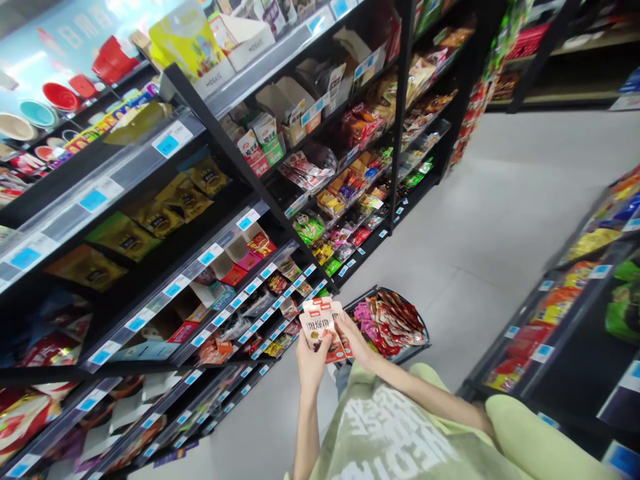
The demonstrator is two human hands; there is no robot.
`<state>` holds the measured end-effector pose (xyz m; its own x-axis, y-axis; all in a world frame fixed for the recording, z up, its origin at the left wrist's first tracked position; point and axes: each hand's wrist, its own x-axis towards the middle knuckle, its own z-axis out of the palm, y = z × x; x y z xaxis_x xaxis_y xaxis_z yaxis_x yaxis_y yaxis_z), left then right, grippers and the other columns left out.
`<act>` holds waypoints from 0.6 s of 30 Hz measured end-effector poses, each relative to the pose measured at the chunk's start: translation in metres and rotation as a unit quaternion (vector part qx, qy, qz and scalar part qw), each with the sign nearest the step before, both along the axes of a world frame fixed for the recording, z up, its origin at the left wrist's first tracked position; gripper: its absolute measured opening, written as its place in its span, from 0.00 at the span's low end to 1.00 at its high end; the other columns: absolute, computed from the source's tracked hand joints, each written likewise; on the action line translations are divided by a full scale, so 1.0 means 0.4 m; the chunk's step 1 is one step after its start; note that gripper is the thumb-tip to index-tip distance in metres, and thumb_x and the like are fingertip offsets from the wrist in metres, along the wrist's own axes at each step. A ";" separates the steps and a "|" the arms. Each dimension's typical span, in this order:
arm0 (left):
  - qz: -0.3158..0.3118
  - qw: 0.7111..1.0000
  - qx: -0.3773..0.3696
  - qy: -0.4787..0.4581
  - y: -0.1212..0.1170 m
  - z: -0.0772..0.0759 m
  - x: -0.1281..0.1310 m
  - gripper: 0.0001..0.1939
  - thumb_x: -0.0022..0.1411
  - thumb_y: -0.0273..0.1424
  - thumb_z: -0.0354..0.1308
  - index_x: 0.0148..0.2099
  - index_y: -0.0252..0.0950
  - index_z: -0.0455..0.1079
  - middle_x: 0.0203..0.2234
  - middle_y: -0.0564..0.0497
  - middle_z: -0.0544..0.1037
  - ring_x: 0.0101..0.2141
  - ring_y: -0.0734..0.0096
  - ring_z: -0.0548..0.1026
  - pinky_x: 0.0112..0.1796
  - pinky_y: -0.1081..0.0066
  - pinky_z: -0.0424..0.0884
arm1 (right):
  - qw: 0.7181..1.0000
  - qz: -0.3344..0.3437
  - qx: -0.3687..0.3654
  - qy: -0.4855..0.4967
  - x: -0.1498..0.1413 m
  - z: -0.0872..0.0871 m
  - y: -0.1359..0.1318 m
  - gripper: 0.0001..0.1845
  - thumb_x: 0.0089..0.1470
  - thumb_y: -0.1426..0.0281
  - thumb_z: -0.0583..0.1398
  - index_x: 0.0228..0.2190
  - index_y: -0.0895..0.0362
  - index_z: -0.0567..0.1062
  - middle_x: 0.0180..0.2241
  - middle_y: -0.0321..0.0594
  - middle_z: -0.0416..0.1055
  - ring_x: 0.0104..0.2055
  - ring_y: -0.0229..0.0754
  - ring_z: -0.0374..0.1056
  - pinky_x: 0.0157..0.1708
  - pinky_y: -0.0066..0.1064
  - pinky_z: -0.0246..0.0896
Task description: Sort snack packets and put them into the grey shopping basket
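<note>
Several white-and-red snack packets (320, 323) with dark printed characters are fanned together in front of me, above the floor. My left hand (313, 360) grips them from below on the left, its thumb pressed on the front. On their right edge, my right hand (356, 343) is closed around the same packets. Just beyond my right hand, a black basket (426, 333) stands low down. Pink packets (370, 320) and red-and-white packets (400, 320) lie in it. My forearms hide part of the basket's near side.
Tall black shelves (280, 213) full of bagged and boxed snacks run along the left, with blue-and-white price tags. A lower snack shelf (535, 313) stands close on the right. Between them lies a grey tiled floor (450, 253). Bowls (60, 97) sit at the upper left.
</note>
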<state>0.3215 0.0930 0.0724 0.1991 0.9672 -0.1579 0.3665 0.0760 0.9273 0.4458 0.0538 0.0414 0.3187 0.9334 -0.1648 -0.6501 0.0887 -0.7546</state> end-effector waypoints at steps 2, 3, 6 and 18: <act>0.016 0.999 0.017 0.029 -0.010 0.009 0.006 0.26 0.53 0.40 0.67 0.52 0.36 0.70 0.45 0.42 0.80 0.43 0.58 0.78 0.45 0.65 0.70 | 1.000 0.017 0.005 -0.008 -0.003 0.006 0.002 0.24 0.55 0.53 0.63 0.48 0.52 0.73 0.46 0.41 0.77 0.48 0.48 0.72 0.53 0.40 0.65; 0.016 0.999 0.025 0.040 -0.015 0.013 0.008 0.26 0.55 0.40 0.66 0.53 0.37 0.70 0.44 0.43 0.80 0.43 0.58 0.78 0.44 0.66 0.69 | 1.000 0.023 0.002 -0.016 -0.005 0.007 0.004 0.24 0.53 0.53 0.65 0.48 0.52 0.73 0.44 0.40 0.77 0.46 0.47 0.73 0.51 0.40 0.67; -0.004 0.998 0.028 0.056 -0.025 0.022 0.015 0.23 0.57 0.41 0.64 0.52 0.37 0.69 0.40 0.43 0.81 0.38 0.57 0.79 0.39 0.68 0.68 | 0.999 0.029 -0.014 -0.037 -0.018 0.005 0.009 0.25 0.49 0.57 0.68 0.47 0.51 0.72 0.42 0.39 0.78 0.43 0.46 0.75 0.47 0.38 0.70; -0.117 0.989 -0.033 -0.080 0.065 0.062 -0.038 0.25 0.60 0.39 0.62 0.58 0.38 0.67 0.58 0.39 0.71 0.56 0.56 0.71 0.56 0.60 0.64 | 0.994 -0.047 -0.100 -0.016 -0.031 -0.018 0.104 0.24 0.46 0.58 0.69 0.44 0.56 0.75 0.43 0.44 0.80 0.44 0.52 0.75 0.47 0.43 0.70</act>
